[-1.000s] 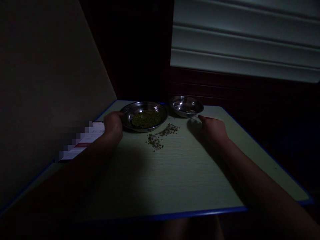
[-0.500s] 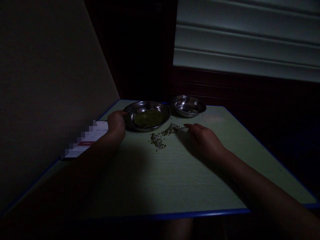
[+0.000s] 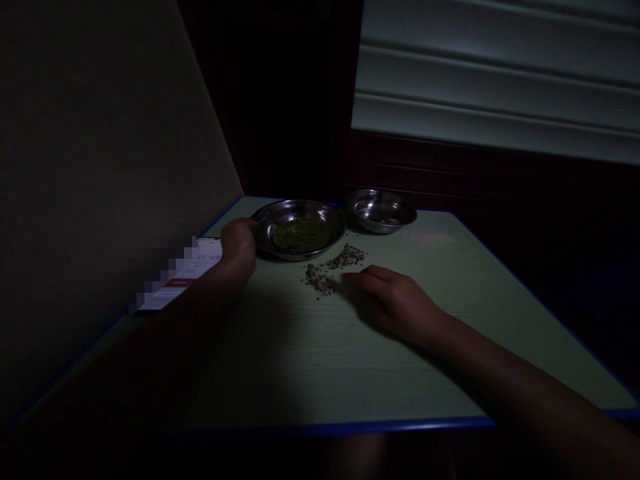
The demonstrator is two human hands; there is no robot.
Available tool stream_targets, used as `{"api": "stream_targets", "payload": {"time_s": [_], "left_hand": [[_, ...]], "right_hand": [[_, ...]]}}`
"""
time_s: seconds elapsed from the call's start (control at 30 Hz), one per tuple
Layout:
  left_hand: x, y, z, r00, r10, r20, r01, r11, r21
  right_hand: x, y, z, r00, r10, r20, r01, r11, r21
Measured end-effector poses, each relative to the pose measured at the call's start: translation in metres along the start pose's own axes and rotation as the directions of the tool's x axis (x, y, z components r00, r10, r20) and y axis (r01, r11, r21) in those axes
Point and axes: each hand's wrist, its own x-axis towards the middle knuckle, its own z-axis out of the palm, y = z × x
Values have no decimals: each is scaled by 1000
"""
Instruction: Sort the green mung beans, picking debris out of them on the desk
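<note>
My left hand (image 3: 239,247) grips the near-left rim of a shallow metal bowl (image 3: 330,248), its thumb over the edge. Small green beans (image 3: 303,235), mung beans by their look, lie inside. My right hand (image 3: 400,300) is closed in a pinch just above the table, right of a loose patch of mixed green beans and whitish grains (image 3: 321,280). Whatever sits between those fingertips is too dark to make out. A second mixed patch (image 3: 347,257) lies just beyond the fingertips.
Behind to the right stands another metal bowl (image 3: 383,225) with a few pale bits in it. Whitish grains (image 3: 427,236) are spread beside it. A phone (image 3: 187,273) with a lit screen lies left, partly behind my left forearm. The pale green table (image 3: 350,373) has a blue edge.
My right hand has moved left and nearer me, from the farther patch to the nearer one. A thin dark tool showed at its fingertips before. My left hand stays on the bowl rim.
</note>
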Motion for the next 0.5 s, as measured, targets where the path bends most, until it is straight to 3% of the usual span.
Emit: {"api": "stream_targets", "payload": {"time_s": [0.1, 0.33, 0.5], "left_hand": [[-6, 7, -2, 989, -145, 22, 146, 985, -93], [-15, 18, -3, 988, -149, 34, 151, 984, -91], [-18, 19, -4, 988, -154, 35, 157, 982, -108]], "right_hand": [[-2, 6, 3, 998, -37, -49, 37, 999, -8], [-6, 4, 13, 936, -317, -156, 315, 948, -38], [-4, -5, 18, 933, -336, -124, 321, 938, -129]]}}
